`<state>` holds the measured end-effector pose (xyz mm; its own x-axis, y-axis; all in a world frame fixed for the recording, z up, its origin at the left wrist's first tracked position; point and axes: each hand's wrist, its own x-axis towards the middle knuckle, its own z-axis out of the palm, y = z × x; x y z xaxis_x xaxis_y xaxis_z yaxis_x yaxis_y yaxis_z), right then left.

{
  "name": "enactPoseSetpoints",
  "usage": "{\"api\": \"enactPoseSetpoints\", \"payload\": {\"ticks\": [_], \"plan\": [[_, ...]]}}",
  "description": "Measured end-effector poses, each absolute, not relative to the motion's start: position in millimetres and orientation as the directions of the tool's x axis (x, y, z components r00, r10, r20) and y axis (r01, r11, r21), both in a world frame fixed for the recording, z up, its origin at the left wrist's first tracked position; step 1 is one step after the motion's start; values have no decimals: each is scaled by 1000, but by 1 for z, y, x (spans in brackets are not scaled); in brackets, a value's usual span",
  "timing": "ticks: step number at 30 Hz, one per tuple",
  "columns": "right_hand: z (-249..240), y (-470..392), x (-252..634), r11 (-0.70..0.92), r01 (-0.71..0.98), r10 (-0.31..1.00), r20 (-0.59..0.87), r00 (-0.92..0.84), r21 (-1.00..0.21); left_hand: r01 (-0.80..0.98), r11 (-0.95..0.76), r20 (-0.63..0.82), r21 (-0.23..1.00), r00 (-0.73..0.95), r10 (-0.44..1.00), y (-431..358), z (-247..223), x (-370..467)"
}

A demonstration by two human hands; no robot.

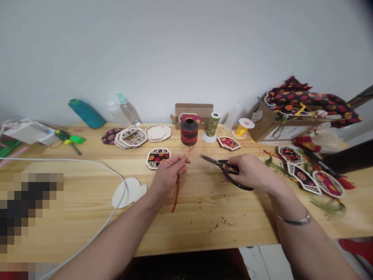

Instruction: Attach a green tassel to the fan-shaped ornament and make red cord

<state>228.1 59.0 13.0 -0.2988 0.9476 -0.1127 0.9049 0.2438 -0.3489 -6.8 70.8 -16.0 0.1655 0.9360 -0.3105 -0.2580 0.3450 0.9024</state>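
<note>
My left hand (171, 173) is closed in a pinch on red cord (176, 198), whose loose end hangs below the fingers over the table. Black-handled scissors (223, 168) are in my right hand (247, 171), their tips pointing left toward the left hand without touching it. Behind the hands stands a dark spool wound with red cord (189, 133). Just beyond my left fingers lies a patterned octagonal piece (157, 156) with a pale frame. A white rounded piece (128, 192) rests left of my left forearm, with a white cable (115, 170) across it.
Pale frames (132, 137) lie at the back left near a teal thread cone (86, 113). A green spool (212, 126) and a yellow spool (243, 127) stand at the back. At right are a cardboard box (279, 130) and patterned ornaments (303, 179). Dark scraps dot the tabletop.
</note>
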Motion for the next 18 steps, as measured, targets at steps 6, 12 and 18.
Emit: {"api": "enactPoseSetpoints", "payload": {"ticks": [6,12,18], "plan": [[16,55,243,180,977,939,-275,-204,-111,-285,398,-355,872,194,915,73,-18,-8],[27,53,246,111,988,984,-125,-124,-109,-284,394,-338,874,224,914,72,-19,-7],[30,65,202,354,703,935,244,-257,-617,-294,397,-330,869,254,909,69,-17,-5]]}}
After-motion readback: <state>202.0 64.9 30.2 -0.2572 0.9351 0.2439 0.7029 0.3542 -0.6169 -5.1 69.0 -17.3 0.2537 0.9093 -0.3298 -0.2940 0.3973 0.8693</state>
